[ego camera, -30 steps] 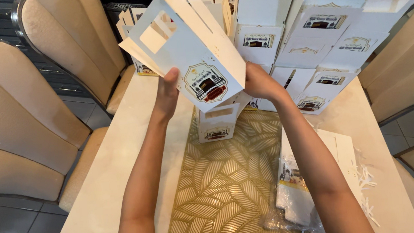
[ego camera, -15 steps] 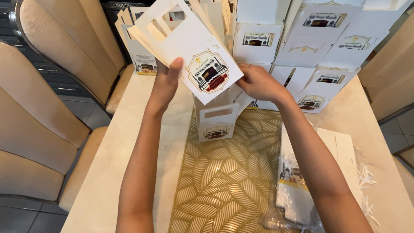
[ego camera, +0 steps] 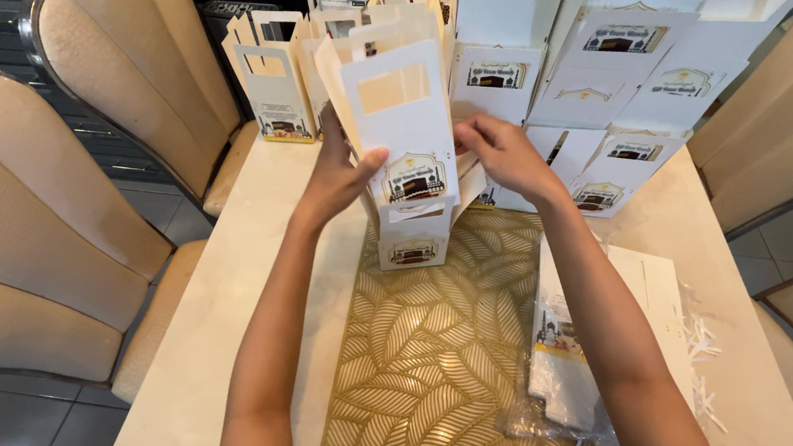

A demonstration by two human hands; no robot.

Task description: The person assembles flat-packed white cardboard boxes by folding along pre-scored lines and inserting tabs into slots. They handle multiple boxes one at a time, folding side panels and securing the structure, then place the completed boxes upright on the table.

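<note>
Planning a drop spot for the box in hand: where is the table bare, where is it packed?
Bare: the gold leaf runner between the forearms, near of the small standing box; the cream strip along the left edge. Crowded: the far end, with the stacked white boxes; near right, the flat blanks in plastic.

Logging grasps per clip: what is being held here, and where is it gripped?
A white paper gift bag, upright: left hand on its left edge, right hand on its right edge.
</note>
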